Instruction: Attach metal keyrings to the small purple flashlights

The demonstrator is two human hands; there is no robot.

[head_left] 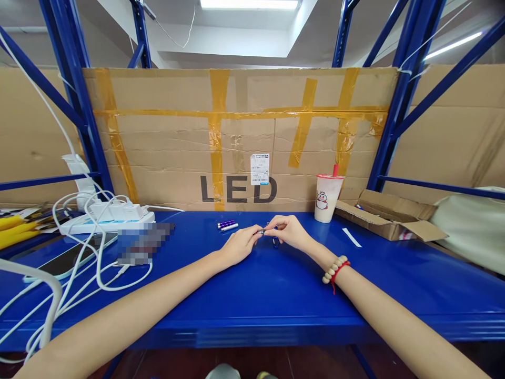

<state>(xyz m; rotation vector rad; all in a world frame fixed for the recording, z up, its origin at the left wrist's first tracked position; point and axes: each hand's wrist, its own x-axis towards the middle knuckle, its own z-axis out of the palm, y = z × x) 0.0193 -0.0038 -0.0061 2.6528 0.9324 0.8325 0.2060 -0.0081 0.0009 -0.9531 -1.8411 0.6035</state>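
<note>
My left hand [239, 245] and my right hand [290, 231] meet over the middle of the blue shelf, both with fingers pinched together. Between their fingertips is a small shiny metal piece [262, 231], too small to name. Just under my right fingers shows a small dark blue piece [275, 242]; whether it touches the hand I cannot tell. To the left of my left hand lie a short purple tube with silvery ends [225, 223] and a white one [229, 227], side by side.
At the left, white cables tangle around a power strip [106, 221] and a phone [71, 258]. A lidded cup with a red straw [327, 200], a white strip [351, 237] and an open cardboard box [384, 216] are on the right. A big taped carton [173, 152] stands behind.
</note>
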